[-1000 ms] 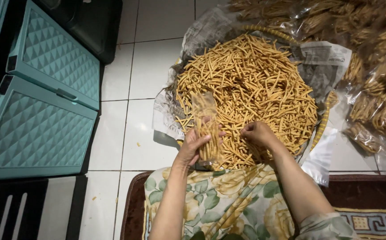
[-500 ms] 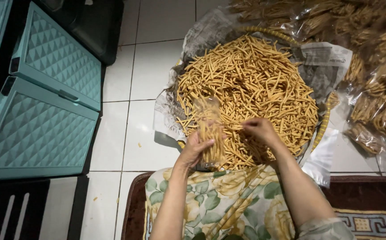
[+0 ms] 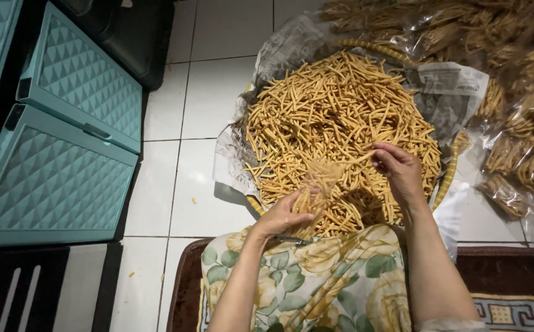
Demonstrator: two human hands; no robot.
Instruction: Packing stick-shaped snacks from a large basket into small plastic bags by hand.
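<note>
A big heap of golden stick snacks point(image 3: 334, 110) fills a round woven tray point(image 3: 446, 178) lined with newspaper. My left hand point(image 3: 282, 215) grips a clear plastic bag point(image 3: 316, 187) partly filled with sticks, held upright at the heap's near edge. My right hand point(image 3: 396, 169) rests on the heap to the right of the bag, fingers pinched on a few sticks. My lap, under floral cloth point(image 3: 322, 283), lies just below the tray.
Several filled clear bags of sticks point(image 3: 519, 123) are piled at the right. Teal plastic drawer units point(image 3: 51, 166) stand on the white tiled floor at the left. A dark patterned rug point(image 3: 513, 289) runs under me.
My right hand moved right and up across the heap, away from the bag. The bag in my left hand stays near the heap's front edge.
</note>
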